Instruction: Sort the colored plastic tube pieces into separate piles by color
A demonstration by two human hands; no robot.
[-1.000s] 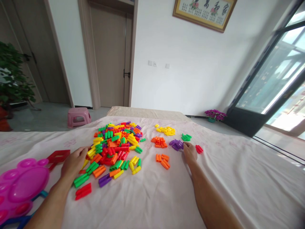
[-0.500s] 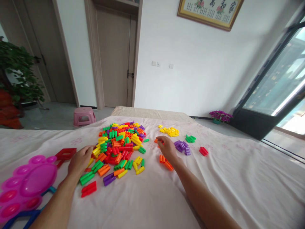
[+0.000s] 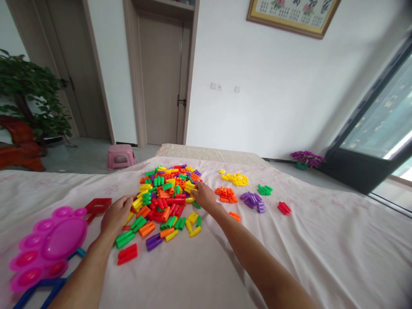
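A large mixed pile of short plastic tube blocks in red, orange, yellow, green and purple lies on the cloth. My left hand rests at the pile's left edge, its fingers stretched toward the blocks and their tips partly hidden. Over the pile's right edge, my right hand has its fingers bent together beside yellow blocks; anything between the fingertips is hidden. Right of this hand lie separate groups of orange blocks, purple blocks, yellow blocks, green blocks and red blocks.
A pink paw-shaped plastic piece with blue legs lies by my left forearm. Behind it is a red plastic frame. Pale cloth covers the table. A pink stool stands on the floor beyond.
My right hand has moved left from the orange blocks to the pile's right edge, uncovering the orange group. My left hand stays by the pile. The view has shifted slightly.
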